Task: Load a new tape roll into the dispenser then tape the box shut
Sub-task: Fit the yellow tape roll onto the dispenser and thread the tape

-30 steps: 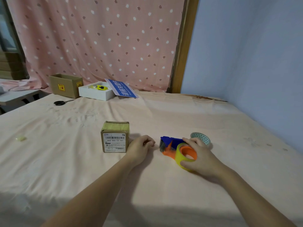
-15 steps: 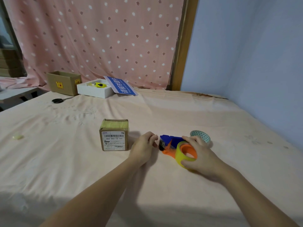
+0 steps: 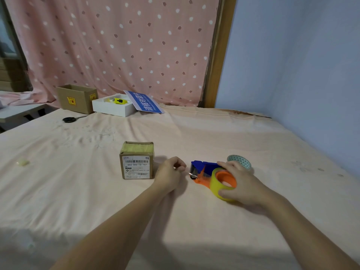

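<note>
Tape roll (image 3: 220, 187) sits on the dispenser (image 3: 204, 170), gripped by right hand (image 3: 241, 184); left hand (image 3: 170, 173) seemingly pinches tape.

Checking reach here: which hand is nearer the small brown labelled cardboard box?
Left. The left hand sits just right of the cardboard box; the right hand is farther right, on the dispenser.

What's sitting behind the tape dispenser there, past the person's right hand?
A patterned tape roll in teal and white lies on the cloth just behind the tape dispenser. The right hand covers its near edge, so whether they touch is hidden.
</note>
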Available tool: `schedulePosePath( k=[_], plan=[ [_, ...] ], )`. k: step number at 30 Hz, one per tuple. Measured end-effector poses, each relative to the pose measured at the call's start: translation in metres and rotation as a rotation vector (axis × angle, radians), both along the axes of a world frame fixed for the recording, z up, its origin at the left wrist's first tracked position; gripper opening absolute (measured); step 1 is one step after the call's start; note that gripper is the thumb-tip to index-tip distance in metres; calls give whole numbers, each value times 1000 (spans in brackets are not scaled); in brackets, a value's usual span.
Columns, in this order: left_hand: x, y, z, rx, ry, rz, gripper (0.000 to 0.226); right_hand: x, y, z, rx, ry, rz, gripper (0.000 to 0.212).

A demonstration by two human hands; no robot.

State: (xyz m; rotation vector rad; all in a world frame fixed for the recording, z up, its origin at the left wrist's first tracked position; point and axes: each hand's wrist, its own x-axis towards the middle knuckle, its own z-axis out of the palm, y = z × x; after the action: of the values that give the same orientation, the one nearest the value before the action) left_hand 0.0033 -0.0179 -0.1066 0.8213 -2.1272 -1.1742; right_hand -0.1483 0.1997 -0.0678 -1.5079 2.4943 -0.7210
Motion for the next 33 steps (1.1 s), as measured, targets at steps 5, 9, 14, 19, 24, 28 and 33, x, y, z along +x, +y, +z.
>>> schedulePosePath(
  k=[5, 9, 14, 19, 24, 28, 33],
  plan=[
    [6, -5, -1, 68, 19, -29, 19, 2, 0, -3, -23, 3, -35, 92],
    [5, -2, 0, 65, 52, 22, 17, 1, -2, 0, -23, -7, -41, 90],
    [4, -1, 2, 11, 45, 106, 18, -4, 1, 6, -4, -27, 5, 88],
    [6, 0, 3, -27, 20, 43, 12, -1, 6, 7, 27, -103, 46, 92],
    [8, -2, 2, -47, -21, -20, 11, -2, 4, 21, 231, 72, 35, 107],
    [13, -1, 5, -51, -3, -73, 11, -3, 2, 30, 371, 193, 29, 116],
    [21, 0, 10, -7, 24, -121, 13, 6, 3, 26, 242, 170, -41, 115]
  ],
)
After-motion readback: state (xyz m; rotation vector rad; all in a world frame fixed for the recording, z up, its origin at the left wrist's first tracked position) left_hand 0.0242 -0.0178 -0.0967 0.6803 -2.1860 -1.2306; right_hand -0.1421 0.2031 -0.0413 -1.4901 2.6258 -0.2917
